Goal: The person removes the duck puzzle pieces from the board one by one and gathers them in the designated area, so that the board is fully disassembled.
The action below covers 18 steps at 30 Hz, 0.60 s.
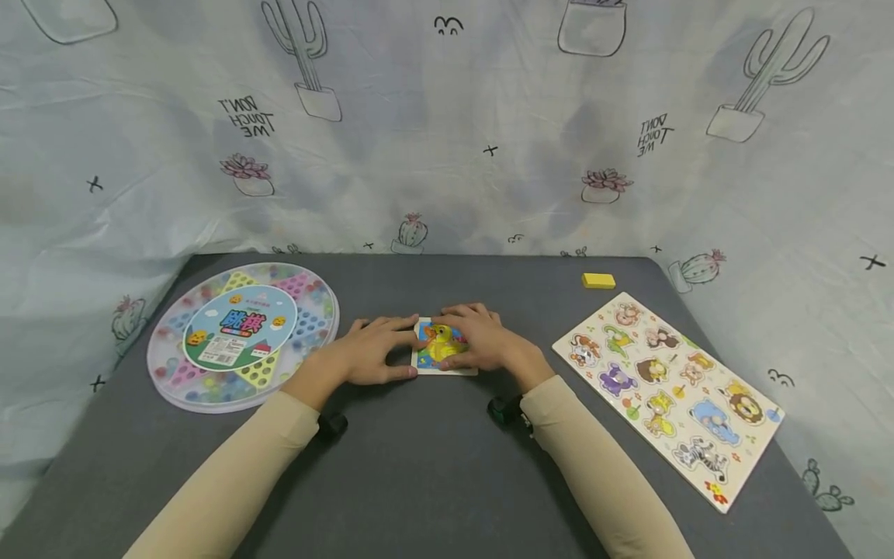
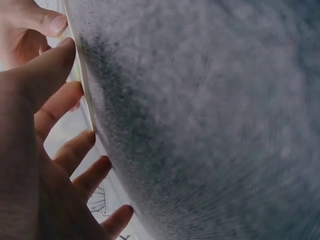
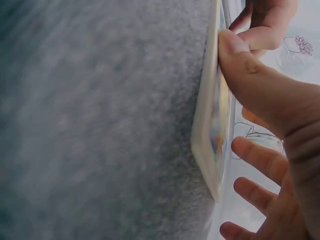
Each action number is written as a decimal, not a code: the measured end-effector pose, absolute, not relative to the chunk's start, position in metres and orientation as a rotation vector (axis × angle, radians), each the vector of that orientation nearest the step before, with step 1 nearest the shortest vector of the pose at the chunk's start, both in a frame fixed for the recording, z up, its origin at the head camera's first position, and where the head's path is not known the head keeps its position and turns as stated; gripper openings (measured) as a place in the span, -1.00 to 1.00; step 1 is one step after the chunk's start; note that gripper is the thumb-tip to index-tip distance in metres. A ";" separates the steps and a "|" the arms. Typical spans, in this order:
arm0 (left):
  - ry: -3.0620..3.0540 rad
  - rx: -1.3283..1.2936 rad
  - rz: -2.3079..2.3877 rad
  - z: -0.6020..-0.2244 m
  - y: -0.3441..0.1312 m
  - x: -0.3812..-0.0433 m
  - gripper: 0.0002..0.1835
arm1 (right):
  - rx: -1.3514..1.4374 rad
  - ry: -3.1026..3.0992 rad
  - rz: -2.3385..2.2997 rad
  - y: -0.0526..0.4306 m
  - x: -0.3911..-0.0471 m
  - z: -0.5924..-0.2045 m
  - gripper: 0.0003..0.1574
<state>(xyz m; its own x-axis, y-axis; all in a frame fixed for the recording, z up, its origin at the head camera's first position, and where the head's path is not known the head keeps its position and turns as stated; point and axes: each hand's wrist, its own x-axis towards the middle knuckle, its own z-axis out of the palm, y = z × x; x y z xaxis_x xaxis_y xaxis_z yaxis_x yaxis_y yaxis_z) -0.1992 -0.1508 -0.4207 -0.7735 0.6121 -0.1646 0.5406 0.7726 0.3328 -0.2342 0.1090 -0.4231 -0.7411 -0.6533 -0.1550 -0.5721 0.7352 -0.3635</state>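
A small duck picture board (image 1: 441,343), shaped like a little puzzle with a pale rim, lies flat on the grey table in the head view. My left hand (image 1: 375,351) rests at its left edge, thumb and index fingertip touching it. Over its right part lies my right hand (image 1: 485,339), covering that side. In the right wrist view the right thumb (image 3: 242,62) presses on the board's top face, while the other fingers spread loosely. The left hand (image 2: 55,115) appears with fingers extended in the left wrist view.
A round Chinese checkers box (image 1: 240,330) lies on the left. At the right is a wooden animal puzzle board (image 1: 646,392), with a yellow block (image 1: 598,281) behind it. A patterned cloth (image 1: 447,116) hangs along the table's back edge.
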 end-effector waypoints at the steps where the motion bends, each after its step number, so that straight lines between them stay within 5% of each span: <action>1: 2.696 0.892 0.403 -0.421 -0.151 -0.200 -0.48 | -0.970 2.663 -0.434 0.108 -0.235 -0.423 0.01; 18: 2.658 0.871 0.413 -0.424 -0.152 -0.204 -0.51 | -0.993 2.603 -0.427 0.108 -0.240 -0.420 -0.09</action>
